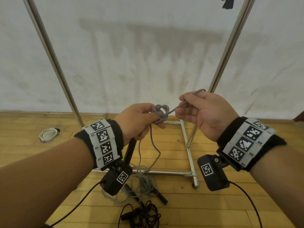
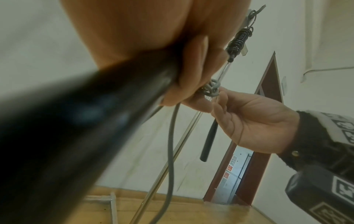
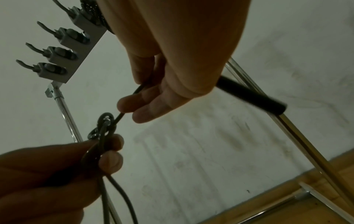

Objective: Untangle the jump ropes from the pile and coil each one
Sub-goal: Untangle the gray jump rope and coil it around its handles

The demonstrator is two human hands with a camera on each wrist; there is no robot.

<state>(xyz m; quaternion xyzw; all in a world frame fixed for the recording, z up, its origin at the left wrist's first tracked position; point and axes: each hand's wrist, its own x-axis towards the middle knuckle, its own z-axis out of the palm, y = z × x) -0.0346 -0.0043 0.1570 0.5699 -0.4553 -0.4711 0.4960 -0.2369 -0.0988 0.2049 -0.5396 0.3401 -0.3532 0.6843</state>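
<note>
A grey jump rope (image 1: 154, 145) is held up between both hands, with a tight knot (image 1: 162, 112) in it. My left hand (image 1: 156, 117) pinches the rope at the knot (image 2: 211, 89) and also grips a black handle (image 1: 130, 150) in its palm. My right hand (image 1: 182, 106) pinches the strand that leaves the knot (image 3: 104, 125), and a short loop sticks out above its fingers. A second black handle (image 3: 250, 95) juts from the back of the right hand. The rope hangs down to a grey pile (image 1: 144, 183) on the floor. A black rope (image 1: 143, 214) lies tangled nearer me.
A metal rack frame (image 1: 189, 145) stands on the wooden floor against a white wall, with a row of hooks (image 3: 65, 50) on top. A coiled black rope (image 2: 239, 40) hangs from a hook. A white round thing (image 1: 48, 134) lies at the left. Black handles (image 1: 162, 197) lie beside the pile.
</note>
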